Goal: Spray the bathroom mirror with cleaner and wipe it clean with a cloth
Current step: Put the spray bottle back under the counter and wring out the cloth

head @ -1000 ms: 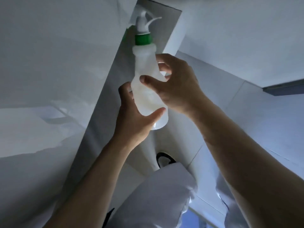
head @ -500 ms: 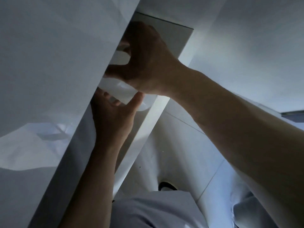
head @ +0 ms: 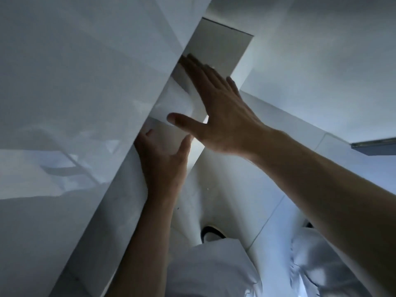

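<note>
We recorded one narrow recessed shelf (head: 222, 46) beside a glossy white panel (head: 85, 82); a translucent white bottle (head: 180, 108) stood inside it, partly hidden.

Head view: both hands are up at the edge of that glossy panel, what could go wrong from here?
1. The right hand lies flat, fingers straight, against a pale translucent shape, probably the bottle; nothing visibly grips it, so it could slip and drop.
2. The left hand has its fingers hidden behind the glossy panel edge; if the panel swings, they may get pinched.
</note>
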A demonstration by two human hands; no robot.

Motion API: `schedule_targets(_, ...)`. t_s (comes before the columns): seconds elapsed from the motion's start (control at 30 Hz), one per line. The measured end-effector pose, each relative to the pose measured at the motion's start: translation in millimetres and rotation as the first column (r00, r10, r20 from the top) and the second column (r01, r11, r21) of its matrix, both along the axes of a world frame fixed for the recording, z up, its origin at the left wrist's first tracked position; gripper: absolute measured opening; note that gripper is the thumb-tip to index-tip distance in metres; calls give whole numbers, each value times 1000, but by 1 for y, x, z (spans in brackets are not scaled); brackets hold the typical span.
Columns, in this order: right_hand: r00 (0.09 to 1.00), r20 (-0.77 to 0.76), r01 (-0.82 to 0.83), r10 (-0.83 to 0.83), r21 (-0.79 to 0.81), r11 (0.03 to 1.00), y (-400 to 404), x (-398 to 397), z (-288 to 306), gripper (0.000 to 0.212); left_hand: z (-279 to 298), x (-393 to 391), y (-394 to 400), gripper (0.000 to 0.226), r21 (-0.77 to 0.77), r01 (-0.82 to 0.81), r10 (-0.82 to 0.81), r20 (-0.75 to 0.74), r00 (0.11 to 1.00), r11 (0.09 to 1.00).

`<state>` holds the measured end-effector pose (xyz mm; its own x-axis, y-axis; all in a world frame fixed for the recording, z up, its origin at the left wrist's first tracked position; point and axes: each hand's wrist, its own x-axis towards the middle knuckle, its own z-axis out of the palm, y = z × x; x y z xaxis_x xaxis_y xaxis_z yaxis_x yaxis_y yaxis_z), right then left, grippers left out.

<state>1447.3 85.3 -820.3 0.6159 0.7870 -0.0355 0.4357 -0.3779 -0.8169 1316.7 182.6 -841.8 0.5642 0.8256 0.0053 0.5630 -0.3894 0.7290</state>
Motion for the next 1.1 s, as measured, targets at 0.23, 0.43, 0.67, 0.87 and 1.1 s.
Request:
schedule_targets(0.23, 949, -217, 154, -230, -316, 936, -114, -53, 19, 74, 61, -69, -83, 90, -184, 24, -68, -232, 970, 983)
schedule_targets(0.43, 951, -229, 74, -209, -485, 872, -213, -102, 160, 62, 191, -105, -135, 83, -393, 280, -411, -306, 859, 876)
schedule_targets(0.67, 995, -96, -22, -14, -371, 928, -195, -76, 379, 36, 381, -44, -113, 36, -499, 407, -576, -246, 780, 765)
schedule_targets(0.87, 985, 141, -79, 96, -118, 990, -121, -30, 478, 40, 505, -19, -67, 27, -364, 313, -356, -54, 933, 877)
schedule_targets(1.1, 959, 239, -157, 151, 3, 988, -10, -21, 503, 38, 526, -53, 7, 28, -394, 56, -38, 53, 998, 917)
